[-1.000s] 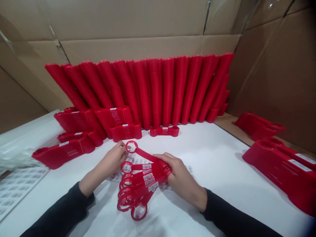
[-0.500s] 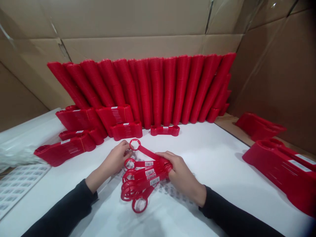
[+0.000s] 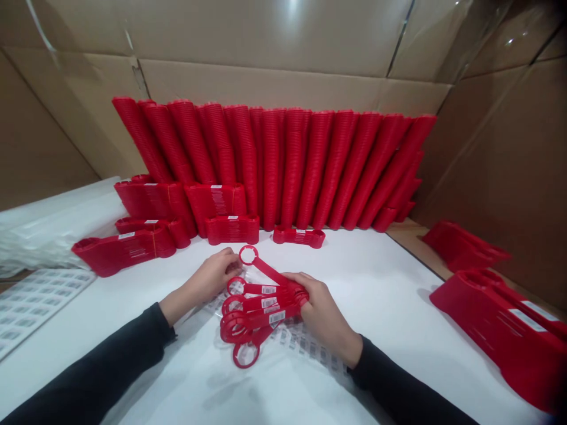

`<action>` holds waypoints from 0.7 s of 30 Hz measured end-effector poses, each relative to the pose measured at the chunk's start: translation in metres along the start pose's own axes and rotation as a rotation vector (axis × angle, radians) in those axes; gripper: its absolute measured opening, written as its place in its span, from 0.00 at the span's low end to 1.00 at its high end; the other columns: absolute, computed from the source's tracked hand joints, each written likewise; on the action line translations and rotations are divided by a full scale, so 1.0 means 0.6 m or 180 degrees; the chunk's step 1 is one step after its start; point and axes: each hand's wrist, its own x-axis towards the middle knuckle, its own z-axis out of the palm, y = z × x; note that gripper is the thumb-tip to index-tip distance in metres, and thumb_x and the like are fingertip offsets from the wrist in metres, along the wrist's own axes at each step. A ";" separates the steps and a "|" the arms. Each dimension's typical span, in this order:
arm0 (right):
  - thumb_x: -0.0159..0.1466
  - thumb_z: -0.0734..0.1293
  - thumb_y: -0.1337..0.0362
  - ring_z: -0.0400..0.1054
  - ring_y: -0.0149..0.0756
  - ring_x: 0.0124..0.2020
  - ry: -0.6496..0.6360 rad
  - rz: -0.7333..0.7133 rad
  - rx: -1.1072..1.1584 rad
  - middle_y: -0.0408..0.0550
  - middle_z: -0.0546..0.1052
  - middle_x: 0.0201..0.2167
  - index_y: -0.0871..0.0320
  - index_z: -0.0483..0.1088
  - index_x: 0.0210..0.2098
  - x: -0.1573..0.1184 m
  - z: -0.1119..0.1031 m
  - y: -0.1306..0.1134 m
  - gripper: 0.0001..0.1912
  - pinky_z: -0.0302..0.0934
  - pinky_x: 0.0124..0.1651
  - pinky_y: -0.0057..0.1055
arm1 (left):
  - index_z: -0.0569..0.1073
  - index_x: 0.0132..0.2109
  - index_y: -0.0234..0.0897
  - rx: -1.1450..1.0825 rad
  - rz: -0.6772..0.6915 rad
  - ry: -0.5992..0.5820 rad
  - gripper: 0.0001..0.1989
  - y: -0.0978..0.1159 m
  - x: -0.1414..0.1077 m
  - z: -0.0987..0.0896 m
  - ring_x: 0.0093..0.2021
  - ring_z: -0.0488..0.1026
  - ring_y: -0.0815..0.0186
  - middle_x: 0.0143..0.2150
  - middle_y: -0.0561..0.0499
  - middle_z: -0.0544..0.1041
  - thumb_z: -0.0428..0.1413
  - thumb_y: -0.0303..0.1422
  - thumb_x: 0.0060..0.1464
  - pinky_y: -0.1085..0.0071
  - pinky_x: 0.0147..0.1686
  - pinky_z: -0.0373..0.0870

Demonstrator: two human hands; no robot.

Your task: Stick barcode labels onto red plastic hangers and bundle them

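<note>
Right hand [image 3: 321, 310]: our grip clamps the fanned red tools [image 3: 259, 310].
Left hand [image 3: 212, 277]: our fingers pinch the far tool's ring [image 3: 248, 255].

Bright, even overhead light | glare spots on glossy tape of brown cardboard wall [image 3: 292, 12] | soft shadows under forearms on white tabletop [image 3: 390, 277] | wide-angle bending at edges | slight softness toward corners, centre sharp

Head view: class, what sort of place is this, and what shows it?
Probably a packing or labelling workstation: tall stacks of identical red plastic parts, barcode sticker sheets, cardboard walls.
</note>
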 end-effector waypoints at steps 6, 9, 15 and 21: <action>0.45 0.52 0.80 0.68 0.35 0.42 0.0045 0.0142 -0.0044 0.47 0.74 0.41 0.57 0.71 0.45 0.003 0.001 0.006 0.32 0.62 0.47 0.33 | 0.71 0.30 0.36 -0.0803 -0.0258 -0.0771 0.13 0.024 -0.002 -0.092 0.26 0.66 0.69 0.25 0.54 0.71 0.53 0.43 0.49 0.74 0.27 0.62; 0.45 0.53 0.80 0.68 0.35 0.41 0.0038 0.0097 -0.0009 0.47 0.74 0.42 0.56 0.71 0.45 0.004 0.003 0.007 0.32 0.62 0.46 0.33 | 0.71 0.33 0.36 -0.1591 -0.0516 -0.0636 0.13 0.056 -0.013 -0.110 0.22 0.61 0.73 0.23 0.57 0.66 0.56 0.43 0.48 0.77 0.22 0.57; 0.47 0.54 0.79 0.68 0.37 0.40 0.0035 -0.0017 -0.0019 0.46 0.74 0.40 0.55 0.72 0.44 0.001 0.006 0.007 0.29 0.63 0.45 0.34 | 0.71 0.38 0.37 -0.2560 -0.0859 -0.1055 0.11 0.122 -0.032 -0.046 0.16 0.46 0.77 0.15 0.62 0.54 0.55 0.39 0.50 0.77 0.16 0.41; 0.47 0.54 0.80 0.68 0.36 0.38 -0.0012 -0.0055 0.0040 0.47 0.74 0.40 0.55 0.72 0.43 0.000 0.007 0.005 0.29 0.65 0.41 0.33 | 0.70 0.40 0.36 -0.2871 -0.1018 -0.0970 0.11 0.113 -0.032 -0.027 0.16 0.46 0.77 0.13 0.63 0.54 0.55 0.35 0.50 0.75 0.17 0.39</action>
